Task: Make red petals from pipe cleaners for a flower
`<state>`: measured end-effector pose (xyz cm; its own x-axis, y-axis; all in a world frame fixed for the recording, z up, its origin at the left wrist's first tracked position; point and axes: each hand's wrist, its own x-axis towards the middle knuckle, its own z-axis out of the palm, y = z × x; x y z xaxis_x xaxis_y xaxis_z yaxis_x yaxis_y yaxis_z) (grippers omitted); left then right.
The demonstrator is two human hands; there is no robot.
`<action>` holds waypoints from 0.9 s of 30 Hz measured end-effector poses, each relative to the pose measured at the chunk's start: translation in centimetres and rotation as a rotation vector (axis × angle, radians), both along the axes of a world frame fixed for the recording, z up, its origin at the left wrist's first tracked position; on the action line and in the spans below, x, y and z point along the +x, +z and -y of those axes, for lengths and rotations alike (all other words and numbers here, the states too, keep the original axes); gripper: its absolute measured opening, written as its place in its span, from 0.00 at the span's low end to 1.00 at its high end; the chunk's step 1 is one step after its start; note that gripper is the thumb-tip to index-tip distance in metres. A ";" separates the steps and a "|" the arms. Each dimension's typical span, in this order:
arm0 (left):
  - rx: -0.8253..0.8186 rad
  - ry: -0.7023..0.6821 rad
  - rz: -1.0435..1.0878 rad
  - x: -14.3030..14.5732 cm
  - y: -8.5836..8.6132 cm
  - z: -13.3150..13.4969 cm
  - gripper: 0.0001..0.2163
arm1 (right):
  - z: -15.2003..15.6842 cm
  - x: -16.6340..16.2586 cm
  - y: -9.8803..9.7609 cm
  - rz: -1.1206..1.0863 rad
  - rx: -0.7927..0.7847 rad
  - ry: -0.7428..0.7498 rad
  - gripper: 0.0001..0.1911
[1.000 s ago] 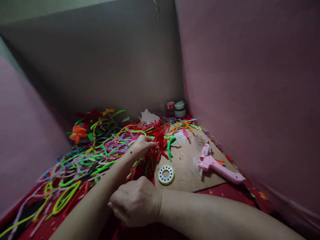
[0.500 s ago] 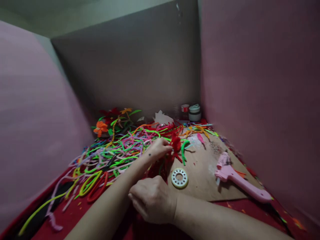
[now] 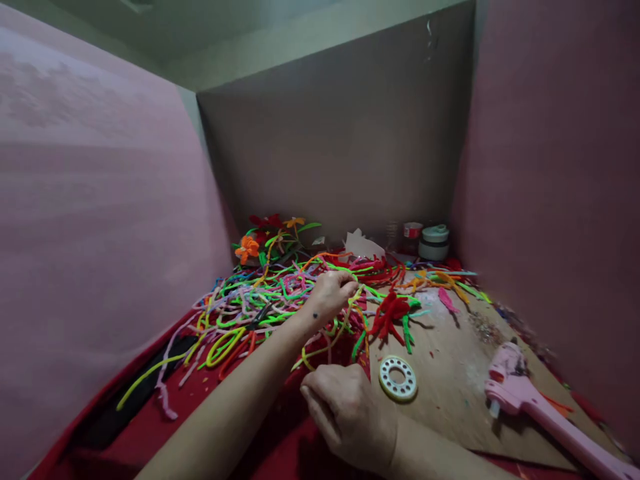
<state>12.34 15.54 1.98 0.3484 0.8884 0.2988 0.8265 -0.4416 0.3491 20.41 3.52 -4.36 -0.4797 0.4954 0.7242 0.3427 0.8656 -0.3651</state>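
My left hand (image 3: 333,293) reaches over a tangle of coloured pipe cleaners (image 3: 240,313), its fingers pinched. A pale yellow pipe cleaner (image 3: 344,325) hangs curving down from the fingertips. My right hand (image 3: 353,413) is curled into a fist nearer to me, knuckles up; whatever is inside it is hidden. Just right of my left hand, a red pipe-cleaner flower (image 3: 390,313) with green pieces (image 3: 407,333) lies on the wooden board (image 3: 440,373). A white tape roll with holes round its core (image 3: 397,378) lies flat beside my right hand.
A pink glue gun (image 3: 525,393) rests on the board's right side. Scissors with yellow and red handles (image 3: 225,347) lie at left. Finished flowers (image 3: 247,249), crumpled white paper (image 3: 363,245) and a lidded jar (image 3: 434,243) stand at the back. Pink walls close both sides.
The view has swung left, so things sit further right. My left hand has left the red flower, which now lies on the board, and holds a yellow pipe cleaner. My right hand stays curled.
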 end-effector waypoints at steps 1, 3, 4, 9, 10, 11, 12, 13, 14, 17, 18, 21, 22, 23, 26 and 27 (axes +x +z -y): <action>0.059 0.046 -0.063 -0.7 0.1 -0.4 0.13 | 0.0 0.0 0.0 -0.006 -0.008 -0.004 0.12; 0.134 0.119 -0.156 -2.3 0.1 -1.4 0.13 | 0.0 0.0 0.0 -0.015 -0.019 -0.015 0.12; 0.141 0.140 -0.186 -3.2 0.0 -1.9 0.12 | 0.0 0.0 0.0 -0.015 -0.021 -0.018 0.12; 0.004 0.175 -0.349 -6.7 -1.3 -3.7 0.08 | 0.0 -0.1 -0.1 0.004 -0.042 -0.031 0.11; -0.017 0.172 -0.366 -7.0 -1.4 -3.9 0.08 | 0.0 -0.2 -0.1 0.000 -0.048 -0.038 0.11; -0.024 0.165 -0.373 -7.1 -1.3 -4.1 0.09 | -0.1 -0.3 -0.1 -0.005 -0.050 -0.044 0.11; -0.015 0.157 -0.370 -6.9 -1.0 -4.4 0.09 | -0.1 -0.4 -0.2 -0.011 -0.049 -0.049 0.11; 0.005 0.147 -0.359 -6.6 -0.7 -4.7 0.10 | -0.1 -0.5 -0.2 -0.017 -0.043 -0.051 0.11; 0.035 0.136 -0.340 -6.0 -0.3 -5.1 0.11 | -0.1 -0.5 -0.2 -0.020 -0.036 -0.049 0.12; 0.130 0.089 -0.266 -3.6 0.8 -6.4 0.12 | -0.3 -0.6 -0.1 -0.027 -0.023 -0.049 0.13; 0.153 0.073 -0.244 -2.6 1.0 -6.9 0.12 | -0.3 -0.5 -0.1 -0.029 -0.023 -0.051 0.13; 0.195 0.028 -0.197 0.5 1.1 -8.2 0.13 | -0.6 -0.4 -0.1 -0.032 -0.024 -0.049 0.14; 0.198 0.003 -0.189 1.4 1.0 -8.6 0.13 | -0.6 -0.4 -0.1 -0.033 -0.023 -0.046 0.14; 0.194 -0.030 -0.187 2.3 0.8 -9.0 0.14 | -0.7 -0.4 -0.1 -0.036 -0.020 -0.043 0.14; 0.153 -0.134 -0.226 4.5 0.0 -10.2 0.13 | -0.9 -0.6 -0.5 -0.054 0.009 -0.037 0.13; 0.137 -0.149 -0.252 5.1 -0.4 -10.5 0.12 | -1.0 -0.6 -0.6 -0.065 0.019 -0.041 0.13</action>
